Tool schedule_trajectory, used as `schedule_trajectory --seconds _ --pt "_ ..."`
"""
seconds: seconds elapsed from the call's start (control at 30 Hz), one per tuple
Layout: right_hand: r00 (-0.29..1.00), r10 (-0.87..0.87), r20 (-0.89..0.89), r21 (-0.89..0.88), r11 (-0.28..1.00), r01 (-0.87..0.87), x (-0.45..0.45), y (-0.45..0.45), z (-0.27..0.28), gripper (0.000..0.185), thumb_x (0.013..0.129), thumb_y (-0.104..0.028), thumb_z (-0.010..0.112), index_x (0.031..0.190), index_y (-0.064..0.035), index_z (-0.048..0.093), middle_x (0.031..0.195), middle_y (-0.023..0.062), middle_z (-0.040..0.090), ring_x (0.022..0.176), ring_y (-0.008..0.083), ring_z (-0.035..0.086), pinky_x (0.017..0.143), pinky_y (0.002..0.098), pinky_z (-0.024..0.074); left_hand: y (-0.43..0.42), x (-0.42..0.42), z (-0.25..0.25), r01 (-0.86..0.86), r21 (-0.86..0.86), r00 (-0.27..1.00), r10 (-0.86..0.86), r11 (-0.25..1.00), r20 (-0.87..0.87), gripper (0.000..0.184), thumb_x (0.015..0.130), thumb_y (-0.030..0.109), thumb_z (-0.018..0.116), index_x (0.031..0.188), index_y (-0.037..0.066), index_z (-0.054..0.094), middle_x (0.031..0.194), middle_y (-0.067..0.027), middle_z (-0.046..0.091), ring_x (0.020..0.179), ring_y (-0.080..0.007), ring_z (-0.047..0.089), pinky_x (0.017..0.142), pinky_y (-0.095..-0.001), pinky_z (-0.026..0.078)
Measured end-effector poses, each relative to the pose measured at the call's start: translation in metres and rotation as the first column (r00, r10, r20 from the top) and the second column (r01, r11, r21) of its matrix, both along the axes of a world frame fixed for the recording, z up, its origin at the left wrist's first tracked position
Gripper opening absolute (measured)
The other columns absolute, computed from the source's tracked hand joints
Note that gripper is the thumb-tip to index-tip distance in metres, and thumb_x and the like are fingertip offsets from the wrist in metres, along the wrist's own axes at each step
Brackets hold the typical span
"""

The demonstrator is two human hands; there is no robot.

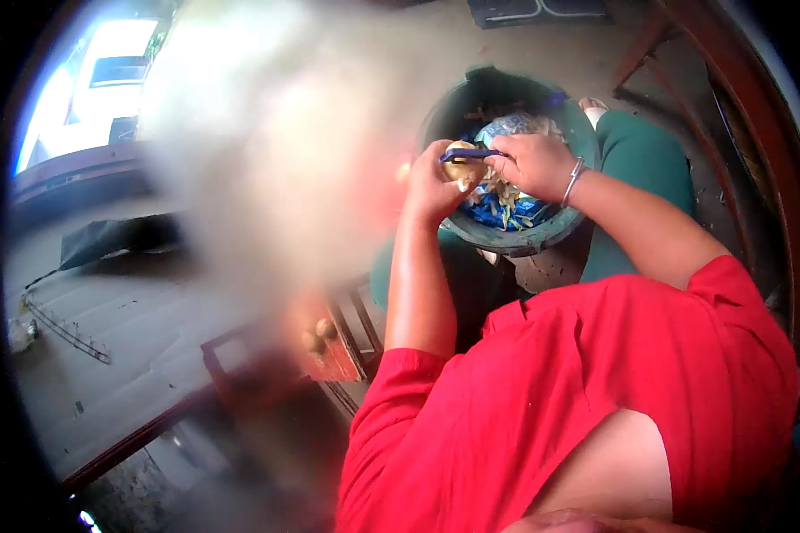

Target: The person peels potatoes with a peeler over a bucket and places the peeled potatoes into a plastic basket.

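Over the bin, my left hand [429, 188] is closed around a pale yellow potato [459, 169]. My right hand [540, 165], with a bracelet at the wrist, grips a dark blue peeler [473, 154] by its handle. The peeler's head lies across the upper side of the potato, seemingly touching it. Below both hands stands a round green bin [517, 242] between the knees. Peelings [508, 197] and blue-and-white plastic wrappers [498, 213] lie inside it.
Left of my left forearm, a few potatoes [325, 329] rest on a reddish wooden surface [333, 362]. A dark wooden frame [778, 133] runs along the right. At left, a dark cloth-like item [120, 240] lies on a grey surface. A pale blur hides much of the upper left.
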State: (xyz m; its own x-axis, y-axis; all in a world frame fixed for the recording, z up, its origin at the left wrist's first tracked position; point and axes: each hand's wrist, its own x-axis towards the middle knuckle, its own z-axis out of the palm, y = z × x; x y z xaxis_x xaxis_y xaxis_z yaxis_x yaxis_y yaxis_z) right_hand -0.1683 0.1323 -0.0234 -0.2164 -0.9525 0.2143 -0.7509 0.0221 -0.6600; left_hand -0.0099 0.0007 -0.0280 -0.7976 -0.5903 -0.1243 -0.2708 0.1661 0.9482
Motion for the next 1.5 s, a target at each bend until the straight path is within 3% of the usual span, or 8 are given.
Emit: schedule_trajectory --seconds 0.27,0.53,0.83,0.93,1.07,1.23,1.4,1.5 --pt "0.987 -0.13 0.094 0.421 0.904 0.079 -0.027 -0.01 -0.013 0.032 0.091 -0.036 0.051 0.09 -0.006 0.062 0.086 0.0202 0.064 0.081 0.0394 0.061 0.071 0.0459 0.0479 0.01 0.001 0.029 0.008 -0.101 0.986 0.01 0.995 0.168 0.062 0.063 0.022 0.087 0.112 0.0 0.054 0.095 -0.0088 0.063 0.088 -0.0178 0.06 0.08 -0.0295 0.051" --pt "0.957 -0.105 0.269 0.183 0.981 0.056 -0.014 -0.007 0.0 0.03 0.092 -0.034 0.053 0.091 -0.0055 0.062 0.082 0.0199 0.064 0.08 0.0374 0.062 0.069 0.0432 0.0477 0.007 0.001 0.019 -0.09 -0.332 0.974 0.152 0.939 0.166 0.07 0.052 0.019 0.092 0.106 -0.001 0.052 0.094 -0.0141 0.06 0.086 -0.0231 0.06 0.075 -0.0345 0.051" --pt "0.951 0.014 0.31 0.131 0.99 -0.057 -0.011 -0.005 -0.009 0.023 0.093 -0.027 0.053 0.092 -0.0044 0.057 0.076 0.0186 0.059 0.072 0.0342 0.058 0.065 0.0392 0.0443 0.002 0.001 0.001 -0.072 -0.371 0.99 0.113 0.926 0.089 0.078 0.061 0.026 0.089 0.12 0.0 0.046 0.101 -0.0125 0.062 0.092 -0.0201 0.061 0.079 -0.0312 0.052" --pt "0.945 0.001 0.328 0.149 0.987 -0.053 -0.011 -0.005 -0.008 0.024 0.093 -0.027 0.053 0.092 -0.0041 0.058 0.076 0.0181 0.059 0.071 0.0329 0.059 0.065 0.0386 0.0443 -0.002 0.003 -0.007 -0.071 -0.166 0.996 0.078 0.984 0.035 0.069 0.067 0.019 0.085 0.122 0.001 0.047 0.101 -0.0102 0.062 0.092 -0.0177 0.06 0.079 -0.0293 0.051" --pt "0.927 0.0 0.375 0.123 0.991 -0.049 -0.011 -0.006 -0.01 0.024 0.093 -0.027 0.053 0.093 -0.0041 0.058 0.077 0.0182 0.06 0.072 0.0331 0.059 0.066 0.0385 0.0447 0.001 0.001 0.006 -0.037 -0.189 0.999 0.043 0.981 0.027 0.06 0.071 0.014 0.08 0.12 0.002 0.049 0.1 -0.0085 0.062 0.091 -0.0168 0.06 0.08 -0.0287 0.051" --pt "0.983 0.058 0.174 -0.049 0.998 -0.05 0.001 -0.001 0.001 0.027 0.092 -0.033 0.053 0.089 -0.0067 0.059 0.076 0.0188 0.062 0.075 0.0394 0.061 0.064 0.047 0.0469 0.003 0.0 0.002 -0.11 -0.064 0.993 0.107 0.992 -0.047 0.044 0.065 0.011 0.08 0.104 0.002 0.061 0.096 -0.0114 0.062 0.087 -0.0217 0.061 0.078 -0.0332 0.05" --pt "0.995 0.067 0.068 -0.06 0.996 -0.063 0.006 -0.001 -0.003 0.025 0.091 -0.033 0.054 0.086 -0.0078 0.058 0.075 0.018 0.062 0.073 0.039 0.061 0.063 0.0472 0.0477 -0.003 0.004 -0.009 -0.08 -0.275 0.991 0.106 0.958 0.079 0.041 0.063 0.016 0.082 0.097 0.001 0.064 0.095 -0.0119 0.063 0.087 -0.0235 0.062 0.077 -0.0335 0.05" --pt "0.992 -0.045 0.118 -0.027 0.998 0.048 0.003 -0.004 -0.002 0.028 0.091 -0.034 0.054 0.084 -0.0074 0.058 0.074 0.0179 0.062 0.072 0.0391 0.061 0.062 0.0466 0.0476 -0.002 0.003 0.003 0.009 -0.074 0.994 0.0 0.997 0.114 0.033 0.073 0.013 0.079 0.1 0.003 0.063 0.089 -0.0033 0.067 0.08 -0.0119 0.061 0.07 -0.0266 0.05"
